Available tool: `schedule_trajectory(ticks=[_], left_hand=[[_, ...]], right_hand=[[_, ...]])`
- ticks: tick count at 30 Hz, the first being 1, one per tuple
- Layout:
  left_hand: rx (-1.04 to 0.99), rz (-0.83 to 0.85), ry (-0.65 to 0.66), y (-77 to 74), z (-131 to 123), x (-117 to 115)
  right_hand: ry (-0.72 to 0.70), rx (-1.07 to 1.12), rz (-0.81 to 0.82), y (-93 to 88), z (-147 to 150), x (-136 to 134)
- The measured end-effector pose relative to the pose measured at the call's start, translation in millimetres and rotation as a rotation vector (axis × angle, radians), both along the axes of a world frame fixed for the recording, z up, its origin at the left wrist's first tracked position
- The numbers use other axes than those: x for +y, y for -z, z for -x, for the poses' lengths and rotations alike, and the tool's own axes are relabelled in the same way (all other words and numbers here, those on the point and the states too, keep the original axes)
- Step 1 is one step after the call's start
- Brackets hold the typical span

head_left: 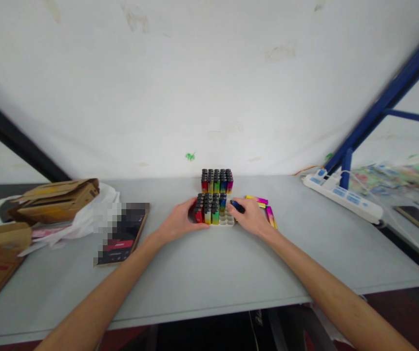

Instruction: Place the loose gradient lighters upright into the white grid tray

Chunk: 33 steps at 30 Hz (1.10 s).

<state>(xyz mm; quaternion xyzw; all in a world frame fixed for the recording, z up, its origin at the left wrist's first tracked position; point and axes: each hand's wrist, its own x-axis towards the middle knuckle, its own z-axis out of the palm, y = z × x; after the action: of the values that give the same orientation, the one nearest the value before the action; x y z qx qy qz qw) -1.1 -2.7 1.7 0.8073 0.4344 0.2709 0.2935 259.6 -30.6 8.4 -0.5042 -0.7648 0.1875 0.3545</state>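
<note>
A white tray (pixel 227 221) partly filled with upright rainbow-coloured lighters (pixel 209 208) sits at the middle of the grey table (pixel 202 273). My left hand (pixel 178 222) rests against the tray's left side, fingers curled around it. My right hand (pixel 251 217) is at the tray's right side, pinched on a dark blue lighter (pixel 238 206) lying nearly flat over the empty slots. Behind stands a second full block of lighters (pixel 217 181). A few loose lighters (pixel 268 209) lie on the table just right of my right hand.
A dark flat box (pixel 125 234) lies left of the tray. Brown cardboard boxes (pixel 58 197) and white plastic sit at the far left. A white power strip (pixel 343 197) lies at the right rear beside a blue metal frame (pixel 377 109). A white wall stands behind.
</note>
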Motion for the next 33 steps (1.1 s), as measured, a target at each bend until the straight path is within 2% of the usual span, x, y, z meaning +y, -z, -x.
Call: schedule_trajectory(ticks=[6,13,21,33], left_hand=[[0.002,-0.001,0.004,0.5,0.4,0.2],[0.004,0.004,-0.008,0.7,-0.1,0.5],[0.019,-0.004,-0.014,0.9,0.1,0.4],[0.007,0.000,-0.003,0.1,1.2,0.7]], right_hand=[[0.005,-0.027,-0.005,-0.2,0.1,0.2],[-0.007,0.018,0.052,-1.3,1.9,-2.1],[-0.011,0.060,0.040,-1.5,0.8,-2.3],[-0.121,0.078,0.021,-3.6,-0.1,-1.9]])
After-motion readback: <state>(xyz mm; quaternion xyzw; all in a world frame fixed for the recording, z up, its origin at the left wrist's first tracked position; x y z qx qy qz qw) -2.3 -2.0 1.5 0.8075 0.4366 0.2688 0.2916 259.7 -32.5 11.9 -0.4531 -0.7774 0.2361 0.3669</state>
